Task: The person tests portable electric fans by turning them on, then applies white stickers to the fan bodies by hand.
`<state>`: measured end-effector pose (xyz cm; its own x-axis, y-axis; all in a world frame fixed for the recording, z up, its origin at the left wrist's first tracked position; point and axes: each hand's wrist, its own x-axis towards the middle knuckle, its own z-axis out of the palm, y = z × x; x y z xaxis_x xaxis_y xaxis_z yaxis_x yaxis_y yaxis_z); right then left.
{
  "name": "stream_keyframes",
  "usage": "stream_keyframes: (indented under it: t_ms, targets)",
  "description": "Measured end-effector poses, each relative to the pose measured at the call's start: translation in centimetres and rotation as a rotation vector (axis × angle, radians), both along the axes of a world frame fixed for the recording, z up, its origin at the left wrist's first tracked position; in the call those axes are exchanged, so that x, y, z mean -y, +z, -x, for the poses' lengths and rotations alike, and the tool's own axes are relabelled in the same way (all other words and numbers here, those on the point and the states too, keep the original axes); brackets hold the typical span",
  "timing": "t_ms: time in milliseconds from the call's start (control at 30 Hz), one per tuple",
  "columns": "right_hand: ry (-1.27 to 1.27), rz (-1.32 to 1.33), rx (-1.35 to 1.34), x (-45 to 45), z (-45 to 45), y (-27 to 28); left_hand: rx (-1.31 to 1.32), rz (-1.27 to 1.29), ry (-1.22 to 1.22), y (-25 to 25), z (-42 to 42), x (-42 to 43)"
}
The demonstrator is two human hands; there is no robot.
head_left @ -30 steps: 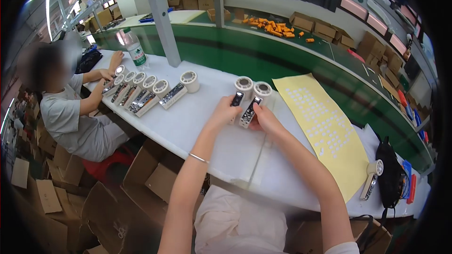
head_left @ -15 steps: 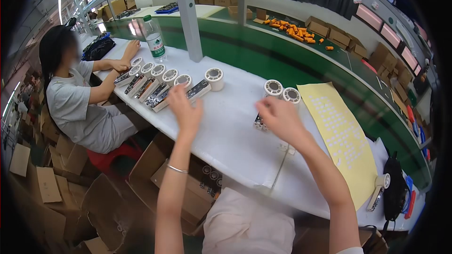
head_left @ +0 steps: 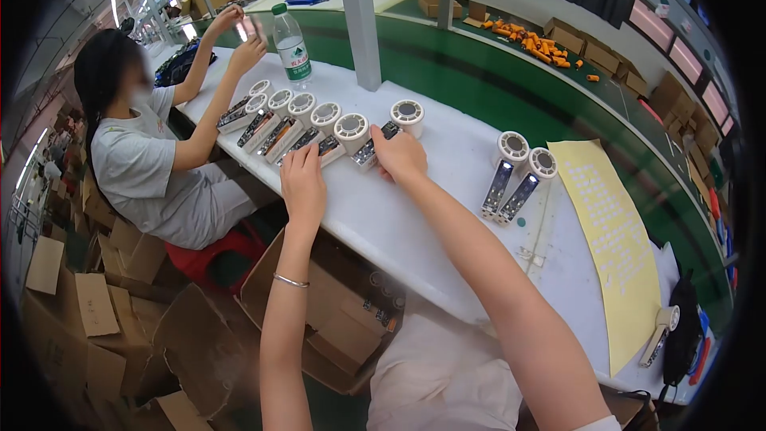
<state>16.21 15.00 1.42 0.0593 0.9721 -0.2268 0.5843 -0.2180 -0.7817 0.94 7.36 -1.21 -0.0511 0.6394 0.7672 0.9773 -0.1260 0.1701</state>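
Observation:
Several white fan devices [head_left: 325,114] with round heads and exposed circuit boards lie in a row on the white table. My left hand [head_left: 304,185] has its fingers pressed together on the handle of a device in that row. At the row's right end, my right hand [head_left: 400,153] grips the handle of another device [head_left: 407,116], its thumb and fingers closed round it. Two more devices [head_left: 512,148] lie side by side farther right, touched by neither hand.
A co-worker [head_left: 155,144] sits at the left with both hands raised. A water bottle [head_left: 292,46] stands behind the row. The yellow sheet [head_left: 610,247] with small white pieces lies at the right. Cardboard boxes [head_left: 335,311] are below the table edge. A metal post [head_left: 359,24] rises behind.
Both hands have left the pair of devices and moved left to the row. The co-worker's hands have risen from the table. The camera view has shifted.

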Motion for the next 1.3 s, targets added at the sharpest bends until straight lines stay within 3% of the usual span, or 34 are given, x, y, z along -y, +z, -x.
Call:
stream_keyframes:
  t_ms: [133, 500, 700, 767, 900, 1000, 1133, 1233, 1300]
  targets:
    - [-0.014, 0.014, -0.042, 0.8, -0.6, 1.9, 0.065, 0.084, -0.055, 0.8, 0.5, -0.2]
    - [0.087, -0.069, -0.341, 1.1, -2.4, -0.6, 0.294, 0.735, -0.231, 5.0, 2.4, -1.3]
    - [0.234, -0.046, -0.688, 4.2, -4.5, -1.4, 0.193, 0.503, -0.195, 2.4, 0.7, -1.7]
    - [0.295, 0.024, -0.88, 5.1, -5.2, -3.3, 0.116, 0.611, -0.093, 2.9, 0.2, -1.5]
    - [0.347, 0.232, -1.041, 11.3, -8.1, -0.2, 0.133, 0.634, -0.115, 3.8, -0.7, -0.8]
    - [0.403, 0.26, -0.95, 13.1, -10.3, 0.2, 0.37, 0.597, -0.178, 3.0, -1.2, -0.7]
    - [0.435, 0.239, -0.811, 14.6, -12.0, 1.0, 0.867, 0.761, -0.22, 2.2, -3.4, -0.2]
    - [0.439, 0.178, -0.783, 15.3, -13.4, 0.8, 1.252, 0.668, -0.431, 0.7, -6.9, 1.7]
    - [0.459, 0.139, -0.776, 15.3, -14.3, 0.3, 1.329, 0.533, -0.511, 0.4, -9.9, 4.1]
